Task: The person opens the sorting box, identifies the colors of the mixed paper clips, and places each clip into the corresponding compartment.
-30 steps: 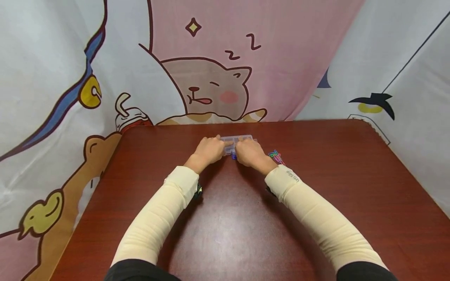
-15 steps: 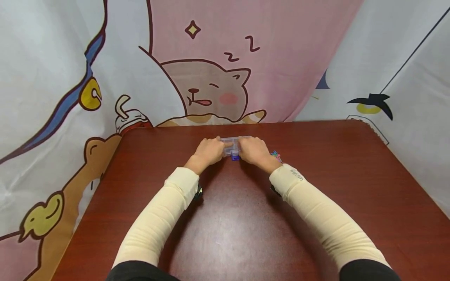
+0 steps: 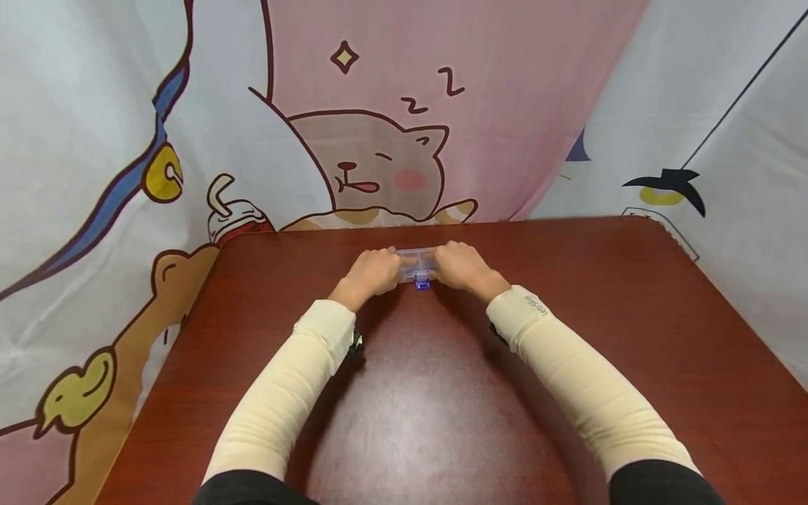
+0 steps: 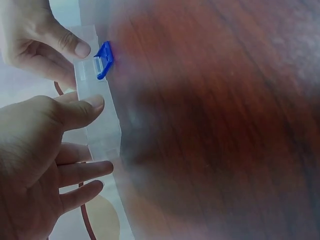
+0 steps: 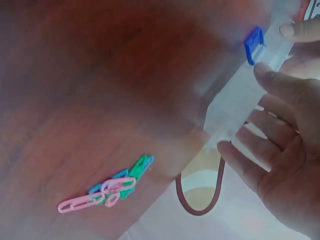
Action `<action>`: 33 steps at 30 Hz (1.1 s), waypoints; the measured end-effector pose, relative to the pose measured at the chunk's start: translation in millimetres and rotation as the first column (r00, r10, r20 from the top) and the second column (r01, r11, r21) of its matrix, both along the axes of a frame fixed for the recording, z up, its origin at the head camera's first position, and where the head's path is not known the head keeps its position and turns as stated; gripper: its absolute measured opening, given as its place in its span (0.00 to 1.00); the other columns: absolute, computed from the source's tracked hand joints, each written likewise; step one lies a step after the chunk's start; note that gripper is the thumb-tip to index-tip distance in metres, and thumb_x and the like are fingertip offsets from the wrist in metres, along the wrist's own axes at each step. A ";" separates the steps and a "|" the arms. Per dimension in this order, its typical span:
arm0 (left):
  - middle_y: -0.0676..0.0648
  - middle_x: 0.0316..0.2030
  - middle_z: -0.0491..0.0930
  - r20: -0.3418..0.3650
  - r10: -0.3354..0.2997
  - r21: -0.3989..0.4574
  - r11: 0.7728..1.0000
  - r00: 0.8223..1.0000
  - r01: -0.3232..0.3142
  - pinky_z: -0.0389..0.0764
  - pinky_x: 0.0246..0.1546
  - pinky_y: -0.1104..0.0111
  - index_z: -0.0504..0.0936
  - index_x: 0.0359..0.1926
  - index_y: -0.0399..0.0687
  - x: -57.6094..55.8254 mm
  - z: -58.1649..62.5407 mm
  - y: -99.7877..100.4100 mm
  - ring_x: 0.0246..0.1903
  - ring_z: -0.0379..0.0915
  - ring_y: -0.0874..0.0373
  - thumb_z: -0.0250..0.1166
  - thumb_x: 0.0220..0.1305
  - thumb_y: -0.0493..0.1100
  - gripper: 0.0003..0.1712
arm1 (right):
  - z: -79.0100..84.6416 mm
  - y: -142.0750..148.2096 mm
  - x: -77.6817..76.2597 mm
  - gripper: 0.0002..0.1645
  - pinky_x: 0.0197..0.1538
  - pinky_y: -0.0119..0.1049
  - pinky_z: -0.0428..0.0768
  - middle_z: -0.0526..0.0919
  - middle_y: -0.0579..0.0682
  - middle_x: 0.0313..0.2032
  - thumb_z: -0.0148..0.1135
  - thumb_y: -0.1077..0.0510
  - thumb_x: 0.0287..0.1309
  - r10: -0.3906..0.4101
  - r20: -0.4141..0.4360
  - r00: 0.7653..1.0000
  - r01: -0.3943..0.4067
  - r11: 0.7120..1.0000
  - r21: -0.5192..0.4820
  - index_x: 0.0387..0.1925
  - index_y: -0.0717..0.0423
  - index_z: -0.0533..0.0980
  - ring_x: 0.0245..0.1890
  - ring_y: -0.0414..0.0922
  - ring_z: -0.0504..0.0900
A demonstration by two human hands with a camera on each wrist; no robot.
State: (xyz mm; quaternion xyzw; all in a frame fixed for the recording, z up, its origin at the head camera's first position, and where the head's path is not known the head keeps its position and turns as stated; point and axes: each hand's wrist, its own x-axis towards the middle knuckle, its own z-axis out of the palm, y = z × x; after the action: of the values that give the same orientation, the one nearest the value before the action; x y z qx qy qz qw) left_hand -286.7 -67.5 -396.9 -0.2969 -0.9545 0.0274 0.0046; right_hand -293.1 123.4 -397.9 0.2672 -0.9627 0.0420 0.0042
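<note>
A clear plastic box point(image 3: 416, 257) with a blue latch point(image 3: 422, 285) stands near the table's far edge. The latch juts out from its front wall. On the box's left part, my left hand point(image 3: 374, 272) holds it, the thumb on the front wall and the index finger across the top; two other fingers extend past its end in the left wrist view. My right hand point(image 3: 463, 266) grips the right part, its thumb on the front wall close to the latch point(image 5: 254, 46) in the right wrist view. Whether anything lies inside the box cannot be made out.
Pink, green and blue paper clips point(image 5: 112, 190) lie in a small heap on the table point(image 5: 60, 120), right of the box; in the head view the right hand and arm hide them. A printed curtain point(image 3: 379, 161) hangs behind the table's far edge.
My right hand has shifted right along the box, uncovering more of its middle and the latch. The paper clips have gone out of sight behind the right arm. My left hand keeps its place.
</note>
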 end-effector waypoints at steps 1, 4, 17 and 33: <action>0.42 0.45 0.76 0.010 -0.001 0.000 1.000 1.000 0.001 0.75 0.35 0.57 0.69 0.60 0.71 -0.5 0.6 -0.3 0.35 0.76 0.48 0.62 0.58 0.50 0.27 | 1.9 0.2 -1.3 0.23 0.33 0.49 0.76 0.81 0.52 0.34 0.67 0.47 0.48 0.005 0.006 1.000 -0.005 1.000 0.007 0.48 0.48 0.78 0.33 0.51 0.79; 0.41 0.49 0.74 0.031 -0.005 0.016 1.000 0.999 0.005 0.75 0.36 0.57 0.68 0.61 0.69 -1.2 1.8 -2.3 0.38 0.76 0.48 0.61 0.59 0.50 0.28 | 6.6 0.7 -4.7 0.24 0.34 0.50 0.76 0.82 0.52 0.36 0.67 0.46 0.48 0.013 0.029 0.999 -0.014 1.000 0.016 0.49 0.46 0.79 0.34 0.52 0.79; 0.42 0.55 0.69 -0.073 -0.016 0.102 0.995 0.997 0.023 0.73 0.39 0.53 0.69 0.61 0.62 0.2 -11.1 -14.3 0.42 0.74 0.48 0.64 0.55 0.55 0.32 | 3.3 -0.2 -4.7 0.26 0.52 0.46 0.70 0.71 0.60 0.56 0.69 0.49 0.46 0.076 0.020 0.997 -0.076 0.997 -0.003 0.48 0.55 0.79 0.54 0.54 0.71; 0.43 0.59 0.65 0.105 0.277 -0.012 0.961 0.955 -0.278 0.64 0.47 0.49 0.57 0.66 0.44 0.2 -24.6 -19.1 0.55 0.61 0.44 0.42 0.56 0.74 0.49 | 8.7 8.1 -17.1 0.32 0.49 0.47 0.71 0.72 0.53 0.56 0.65 0.43 0.49 0.082 0.145 0.986 -0.081 0.997 -0.011 0.55 0.49 0.74 0.46 0.52 0.76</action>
State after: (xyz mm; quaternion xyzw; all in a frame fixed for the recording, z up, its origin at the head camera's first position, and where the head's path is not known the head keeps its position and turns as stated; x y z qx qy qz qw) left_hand -286.5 -86.6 -421.5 -0.1610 -0.9857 0.0108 -0.0494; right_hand -310.2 131.6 -389.2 0.3026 -0.9486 0.0637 -0.0670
